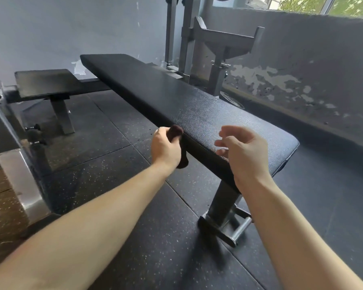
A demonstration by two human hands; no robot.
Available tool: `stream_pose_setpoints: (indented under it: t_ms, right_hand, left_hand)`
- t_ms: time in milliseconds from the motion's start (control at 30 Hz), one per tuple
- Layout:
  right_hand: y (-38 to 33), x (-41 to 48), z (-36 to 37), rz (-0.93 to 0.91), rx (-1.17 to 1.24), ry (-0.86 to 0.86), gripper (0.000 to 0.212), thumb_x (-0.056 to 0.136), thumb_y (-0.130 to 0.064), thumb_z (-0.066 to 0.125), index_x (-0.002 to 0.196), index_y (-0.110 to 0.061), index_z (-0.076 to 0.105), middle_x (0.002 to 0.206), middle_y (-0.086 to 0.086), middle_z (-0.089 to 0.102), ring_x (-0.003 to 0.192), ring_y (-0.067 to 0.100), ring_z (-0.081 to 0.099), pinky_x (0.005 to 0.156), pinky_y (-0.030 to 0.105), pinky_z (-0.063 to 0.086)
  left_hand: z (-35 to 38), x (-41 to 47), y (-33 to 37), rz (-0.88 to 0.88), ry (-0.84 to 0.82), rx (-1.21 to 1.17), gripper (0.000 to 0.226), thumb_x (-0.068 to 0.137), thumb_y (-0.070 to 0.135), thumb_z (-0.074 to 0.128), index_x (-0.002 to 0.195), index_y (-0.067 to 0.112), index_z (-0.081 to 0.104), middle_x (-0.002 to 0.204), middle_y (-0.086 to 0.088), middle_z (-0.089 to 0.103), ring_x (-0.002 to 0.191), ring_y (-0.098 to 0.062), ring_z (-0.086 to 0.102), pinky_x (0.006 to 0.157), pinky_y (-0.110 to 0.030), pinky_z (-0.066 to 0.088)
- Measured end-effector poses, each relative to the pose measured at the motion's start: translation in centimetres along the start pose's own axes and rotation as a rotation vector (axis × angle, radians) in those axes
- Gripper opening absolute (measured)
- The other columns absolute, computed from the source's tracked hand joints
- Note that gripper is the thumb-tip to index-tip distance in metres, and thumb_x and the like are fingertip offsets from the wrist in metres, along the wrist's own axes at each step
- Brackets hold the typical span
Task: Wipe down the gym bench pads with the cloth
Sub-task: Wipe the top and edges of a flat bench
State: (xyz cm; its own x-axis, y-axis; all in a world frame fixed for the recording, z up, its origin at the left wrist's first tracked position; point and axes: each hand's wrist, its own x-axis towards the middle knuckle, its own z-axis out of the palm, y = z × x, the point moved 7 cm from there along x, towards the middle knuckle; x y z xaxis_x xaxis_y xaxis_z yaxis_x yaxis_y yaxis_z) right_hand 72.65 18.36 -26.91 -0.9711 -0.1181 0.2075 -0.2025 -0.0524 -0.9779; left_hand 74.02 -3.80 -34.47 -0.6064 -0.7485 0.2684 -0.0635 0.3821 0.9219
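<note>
A long black bench pad (176, 97) runs from the far left to the near right on a steel leg. My left hand (165, 148) grips a dark brown cloth (177, 132) against the pad's left side edge; a tail of the cloth hangs below my palm. Over the near end of the pad, my right hand (242, 151) hovers with loosely curled fingers and holds nothing.
A second, smaller black pad (44, 82) stands at the far left on its own post. A grey steel rack (220, 45) rises behind the bench. The bench foot (226, 229) rests on speckled rubber floor tiles. A peeling wall runs along the right.
</note>
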Motion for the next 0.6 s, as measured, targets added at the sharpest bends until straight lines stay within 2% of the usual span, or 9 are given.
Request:
stream_pose_setpoints:
  t_ms: [67, 167, 267, 333, 433, 533, 600]
  right_hand:
    - [0.2, 0.1, -0.6, 0.007, -0.007, 0.001, 0.033, 0.092, 0.009, 0.053, 0.089, -0.016, 0.074, 0.090, 0.002, 0.072, 0.070, 0.014, 0.070, 0.058, 0.024, 0.054]
    - [0.5, 0.3, -1.1, 0.004, -0.012, 0.019, 0.032, 0.092, 0.009, 0.053, 0.089, -0.015, 0.074, 0.088, 0.002, 0.072, 0.069, 0.014, 0.070, 0.058, 0.025, 0.054]
    - [0.7, 0.4, -0.8, 0.016, -0.013, 0.022, 0.031, 0.092, 0.010, 0.053, 0.091, -0.014, 0.074, 0.088, 0.003, 0.072, 0.068, 0.013, 0.070, 0.057, 0.023, 0.053]
    - [0.8, 0.4, -0.3, 0.024, 0.010, 0.009, 0.031, 0.092, 0.010, 0.053, 0.091, -0.013, 0.073, 0.088, 0.004, 0.072, 0.067, 0.012, 0.070, 0.057, 0.023, 0.053]
    - [0.5, 0.4, 0.0, 0.025, 0.034, 0.010, 0.030, 0.092, 0.010, 0.053, 0.091, -0.011, 0.074, 0.087, 0.005, 0.071, 0.067, 0.013, 0.069, 0.057, 0.023, 0.053]
    - [0.4, 0.2, -0.5, 0.031, 0.029, 0.006, 0.030, 0.092, 0.010, 0.052, 0.091, -0.011, 0.073, 0.090, 0.007, 0.072, 0.068, 0.013, 0.069, 0.059, 0.024, 0.055]
    - [0.3, 0.0, -0.8, 0.030, 0.022, 0.005, 0.031, 0.092, 0.010, 0.052, 0.091, -0.013, 0.073, 0.093, 0.009, 0.073, 0.070, 0.014, 0.070, 0.060, 0.024, 0.056]
  left_hand:
    - [0.3, -1.1, 0.5, 0.062, 0.021, 0.002, 0.008, 0.094, 0.017, 0.068, 0.100, 0.012, 0.064, 0.103, -0.004, 0.061, 0.095, -0.022, 0.059, 0.079, -0.020, 0.038]
    - [1.5, -4.9, 1.7, 0.256, -0.026, -0.009, 0.011, 0.091, 0.009, 0.066, 0.102, 0.010, 0.067, 0.104, -0.004, 0.061, 0.097, -0.023, 0.060, 0.090, -0.031, 0.048]
    - [2.0, -7.4, 2.4, 0.368, -0.107, 0.002, 0.014, 0.089, 0.007, 0.066, 0.102, 0.012, 0.068, 0.103, -0.002, 0.061, 0.097, -0.017, 0.060, 0.091, -0.026, 0.049]
    - [1.6, -6.5, 2.4, 0.338, -0.080, -0.003, 0.013, 0.088, 0.010, 0.069, 0.100, 0.012, 0.069, 0.102, -0.002, 0.063, 0.095, -0.019, 0.062, 0.089, -0.027, 0.049]
    - [0.8, -3.4, 1.9, 0.178, -0.001, -0.028, 0.017, 0.089, 0.015, 0.074, 0.102, 0.009, 0.068, 0.104, -0.007, 0.067, 0.094, -0.022, 0.064, 0.082, -0.019, 0.044]
    - [-0.5, -0.7, 1.1, 0.013, 0.066, -0.060, 0.025, 0.090, 0.022, 0.075, 0.110, 0.013, 0.065, 0.106, -0.008, 0.070, 0.098, -0.024, 0.066, 0.087, -0.029, 0.051]
    - [-0.8, -0.4, 1.3, 0.007, 0.068, -0.057, 0.024, 0.089, 0.025, 0.075, 0.109, 0.016, 0.063, 0.105, -0.006, 0.069, 0.099, -0.024, 0.065, 0.090, -0.034, 0.052]
